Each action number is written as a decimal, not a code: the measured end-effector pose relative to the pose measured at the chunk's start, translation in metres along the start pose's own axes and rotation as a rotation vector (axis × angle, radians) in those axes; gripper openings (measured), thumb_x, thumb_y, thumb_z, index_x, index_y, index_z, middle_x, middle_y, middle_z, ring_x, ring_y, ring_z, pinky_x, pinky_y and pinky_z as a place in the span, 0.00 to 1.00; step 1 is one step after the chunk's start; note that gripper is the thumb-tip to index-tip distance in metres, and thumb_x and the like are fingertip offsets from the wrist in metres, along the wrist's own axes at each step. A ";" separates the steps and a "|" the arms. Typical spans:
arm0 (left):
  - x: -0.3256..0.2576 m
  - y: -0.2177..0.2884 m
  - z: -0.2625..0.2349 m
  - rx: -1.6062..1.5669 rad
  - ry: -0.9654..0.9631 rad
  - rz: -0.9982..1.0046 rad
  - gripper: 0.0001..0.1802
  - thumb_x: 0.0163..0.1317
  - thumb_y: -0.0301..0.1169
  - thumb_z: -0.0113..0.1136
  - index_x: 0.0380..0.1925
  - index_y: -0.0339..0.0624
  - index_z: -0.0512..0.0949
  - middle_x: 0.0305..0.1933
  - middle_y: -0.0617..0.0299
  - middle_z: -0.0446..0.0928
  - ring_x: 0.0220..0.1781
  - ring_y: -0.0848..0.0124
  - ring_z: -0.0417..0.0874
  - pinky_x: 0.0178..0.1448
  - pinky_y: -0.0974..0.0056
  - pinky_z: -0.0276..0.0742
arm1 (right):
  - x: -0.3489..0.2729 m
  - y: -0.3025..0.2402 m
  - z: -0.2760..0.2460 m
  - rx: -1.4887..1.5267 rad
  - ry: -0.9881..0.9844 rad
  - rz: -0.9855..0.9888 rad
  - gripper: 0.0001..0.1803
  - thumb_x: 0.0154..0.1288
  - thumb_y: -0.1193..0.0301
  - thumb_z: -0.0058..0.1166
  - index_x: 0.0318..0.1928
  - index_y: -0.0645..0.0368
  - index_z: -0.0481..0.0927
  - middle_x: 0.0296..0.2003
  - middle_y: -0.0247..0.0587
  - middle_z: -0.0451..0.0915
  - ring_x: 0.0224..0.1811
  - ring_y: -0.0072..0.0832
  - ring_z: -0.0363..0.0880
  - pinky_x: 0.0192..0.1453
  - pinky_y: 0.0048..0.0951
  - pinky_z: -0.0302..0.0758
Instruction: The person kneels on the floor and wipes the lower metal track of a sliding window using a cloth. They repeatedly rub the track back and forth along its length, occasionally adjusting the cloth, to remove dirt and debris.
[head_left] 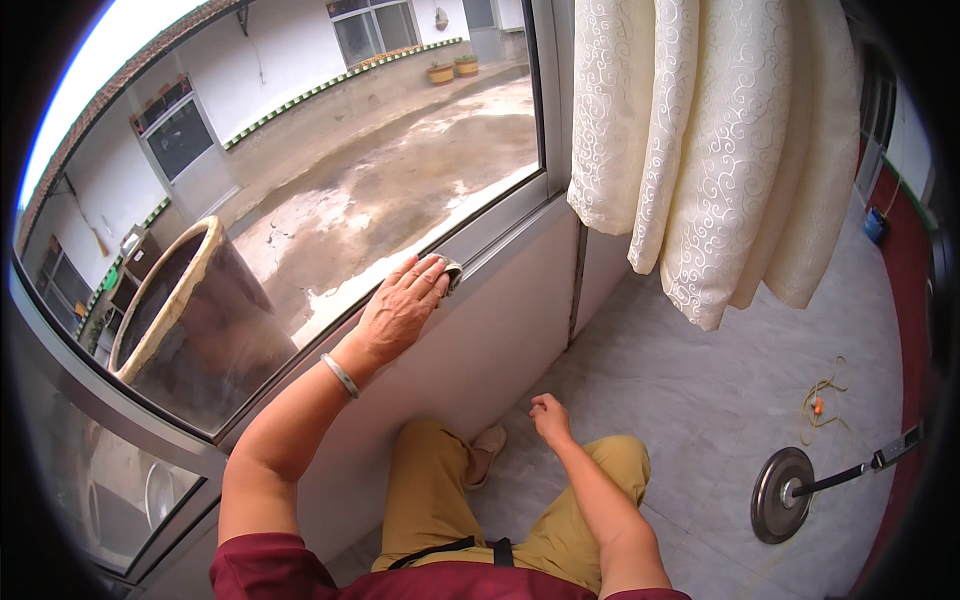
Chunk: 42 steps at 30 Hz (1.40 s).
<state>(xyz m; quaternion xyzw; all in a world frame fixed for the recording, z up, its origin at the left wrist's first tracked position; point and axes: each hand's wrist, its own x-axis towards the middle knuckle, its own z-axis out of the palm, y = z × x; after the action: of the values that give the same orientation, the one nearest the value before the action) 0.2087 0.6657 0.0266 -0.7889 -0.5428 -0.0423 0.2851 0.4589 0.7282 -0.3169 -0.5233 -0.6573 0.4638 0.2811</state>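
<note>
My left hand [398, 308], a pale bangle [340, 375] on its wrist, lies over a small grey-green cloth [453, 276]. Its fingers press the cloth onto the lower metal rail [500, 225] of the window frame. Most of the cloth is hidden beneath the palm and fingers. Above the rail, the glass pane [400, 150] shows a yard outside. My right hand [549, 418] hangs in the air near my right knee, its fingers curled into a loose fist with nothing visible in them.
A cream patterned curtain [720, 150] hangs at the upper right. On the grey tiled floor [680, 400] stand a round weight-plate base [783, 495] with a black pole and a yellow cord [825, 405]. Through the glass shows a large vat [200, 320].
</note>
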 end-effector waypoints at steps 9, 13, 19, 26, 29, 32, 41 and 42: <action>0.103 -0.005 0.062 -0.053 0.189 -0.086 0.22 0.61 0.22 0.52 0.57 0.35 0.75 0.66 0.52 0.72 0.73 0.57 0.67 0.79 0.52 0.58 | -0.026 -0.038 -0.032 -0.412 -0.522 -0.283 0.14 0.71 0.65 0.48 0.50 0.57 0.80 0.47 0.51 0.83 0.51 0.52 0.79 0.54 0.50 0.76; 0.162 -0.008 0.097 -0.066 0.262 -0.114 0.22 0.61 0.21 0.51 0.56 0.35 0.75 0.65 0.52 0.72 0.72 0.58 0.67 0.79 0.52 0.57 | -0.031 -0.036 -0.043 -0.571 -0.602 -0.329 0.12 0.71 0.65 0.48 0.46 0.58 0.78 0.43 0.50 0.83 0.49 0.51 0.81 0.53 0.51 0.77; 0.245 -0.011 0.141 0.108 0.335 -0.083 0.15 0.58 0.25 0.54 0.46 0.35 0.78 0.53 0.53 0.76 0.67 0.55 0.70 0.79 0.53 0.57 | -0.028 -0.033 -0.049 -0.735 -0.692 -0.315 0.15 0.71 0.62 0.49 0.49 0.58 0.77 0.43 0.52 0.83 0.48 0.51 0.81 0.52 0.51 0.78; 0.254 -0.004 0.134 0.154 0.197 -0.087 0.12 0.55 0.23 0.55 0.40 0.41 0.79 0.43 0.60 0.74 0.53 0.61 0.71 0.67 0.58 0.64 | -0.020 -0.035 -0.047 -0.684 -0.721 -0.226 0.17 0.70 0.61 0.49 0.51 0.59 0.78 0.46 0.54 0.83 0.52 0.52 0.80 0.55 0.51 0.77; 0.228 -0.004 0.123 0.214 0.174 -0.070 0.11 0.57 0.26 0.55 0.41 0.42 0.77 0.46 0.60 0.73 0.54 0.61 0.71 0.65 0.58 0.65 | -0.017 -0.035 -0.046 -0.678 -0.730 -0.182 0.18 0.70 0.61 0.50 0.54 0.58 0.77 0.49 0.54 0.82 0.54 0.52 0.79 0.57 0.51 0.76; 0.193 -0.003 0.103 0.241 0.139 -0.088 0.13 0.57 0.27 0.56 0.44 0.41 0.76 0.49 0.59 0.71 0.55 0.62 0.70 0.65 0.58 0.64 | -0.013 -0.019 -0.045 -0.651 -0.721 -0.178 0.19 0.70 0.60 0.50 0.55 0.56 0.77 0.51 0.53 0.81 0.56 0.52 0.78 0.58 0.51 0.75; 0.051 0.002 0.032 0.256 0.153 -0.154 0.23 0.56 0.27 0.56 0.54 0.37 0.75 0.59 0.56 0.70 0.56 0.61 0.70 0.64 0.59 0.64 | -0.028 -0.012 -0.059 -0.702 -0.820 0.059 0.24 0.71 0.58 0.51 0.65 0.49 0.74 0.61 0.45 0.77 0.63 0.47 0.74 0.65 0.44 0.72; 0.034 0.003 0.023 0.253 0.143 -0.163 0.23 0.56 0.27 0.56 0.54 0.36 0.74 0.60 0.56 0.70 0.56 0.61 0.70 0.64 0.58 0.64 | -0.028 -0.009 -0.060 -0.678 -0.823 0.083 0.24 0.71 0.59 0.52 0.65 0.49 0.74 0.61 0.45 0.77 0.63 0.47 0.74 0.65 0.43 0.72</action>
<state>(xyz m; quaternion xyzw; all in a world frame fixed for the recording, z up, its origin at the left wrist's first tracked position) 0.2195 0.7043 0.0191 -0.6951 -0.5842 -0.0525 0.4156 0.5150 0.7201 -0.2804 -0.3852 -0.8049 0.4031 -0.2031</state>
